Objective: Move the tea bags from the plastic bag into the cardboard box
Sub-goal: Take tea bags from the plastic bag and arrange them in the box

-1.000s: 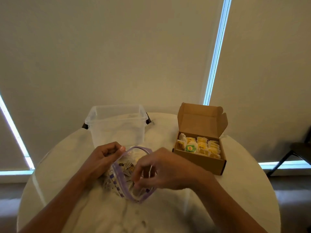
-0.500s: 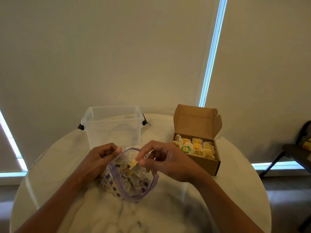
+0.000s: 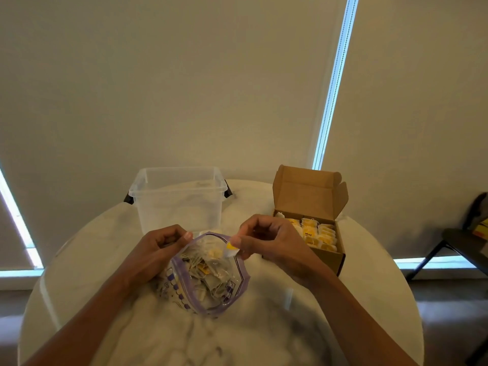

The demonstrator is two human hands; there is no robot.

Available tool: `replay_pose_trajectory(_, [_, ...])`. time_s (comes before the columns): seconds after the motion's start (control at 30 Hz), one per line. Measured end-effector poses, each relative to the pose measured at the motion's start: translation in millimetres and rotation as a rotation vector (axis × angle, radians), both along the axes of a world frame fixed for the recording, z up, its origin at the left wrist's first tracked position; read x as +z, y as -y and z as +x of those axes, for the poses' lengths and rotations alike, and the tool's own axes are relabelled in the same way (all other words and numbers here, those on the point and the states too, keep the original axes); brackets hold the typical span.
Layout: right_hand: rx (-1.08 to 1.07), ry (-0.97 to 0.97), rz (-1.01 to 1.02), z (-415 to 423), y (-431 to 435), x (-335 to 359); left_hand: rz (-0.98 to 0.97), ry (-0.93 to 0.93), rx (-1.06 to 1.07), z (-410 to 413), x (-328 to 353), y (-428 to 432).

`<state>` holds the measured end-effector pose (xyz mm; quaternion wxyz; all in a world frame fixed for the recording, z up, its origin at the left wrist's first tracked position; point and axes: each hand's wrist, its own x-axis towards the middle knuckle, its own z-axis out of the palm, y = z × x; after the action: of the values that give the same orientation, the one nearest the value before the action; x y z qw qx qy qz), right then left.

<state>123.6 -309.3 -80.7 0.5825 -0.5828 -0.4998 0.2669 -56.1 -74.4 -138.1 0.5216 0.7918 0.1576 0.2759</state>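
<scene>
A clear plastic bag [image 3: 211, 281] with a purple zip rim lies open on the round marble table [image 3: 369, 286], full of several tea bags. My left hand [image 3: 158, 247] pinches the bag's rim at its left side. My right hand [image 3: 266, 241] pinches one tea bag with a yellow tag [image 3: 231, 250] just above the bag's right rim. The open cardboard box [image 3: 330, 257] stands to the right, its lid up, with rows of yellow-tagged tea bags inside.
An empty clear plastic tub [image 3: 179, 199] with black handles stands behind the bag. A dark chair [image 3: 464, 244] is beyond the table's right edge. Window blinds hang close behind the table.
My right hand came out of the bag with one tea bag pinched and lifted it up and right, toward the box. The left hand stayed on the rim.
</scene>
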Motion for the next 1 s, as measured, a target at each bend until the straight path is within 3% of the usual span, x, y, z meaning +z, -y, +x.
replay_pose_trajectory(0.23, [-0.434, -0.251, 0.36, 40, 18, 9, -0.008, 0.011, -0.007, 0, 0, 0])
replay_pose_trajectory(0.37, [-0.666, -0.085, 0.428, 63, 30, 7, -0.022, 0.014, -0.01, 0, 1, 1])
replay_pose_trajectory(0.6, [-0.661, 0.113, 0.262, 73, 30, -2, -0.015, -0.014, 0.007, 0, -2, -1])
replay_pose_trajectory(0.83, [-0.623, 0.502, -0.045, 73, 23, -17, -0.02, -0.02, 0.006, 1, -2, 0])
replay_pose_trajectory(1.0, [-0.604, 0.658, -0.203, 75, 17, -23, -0.017, -0.017, 0.002, 0, -2, 0])
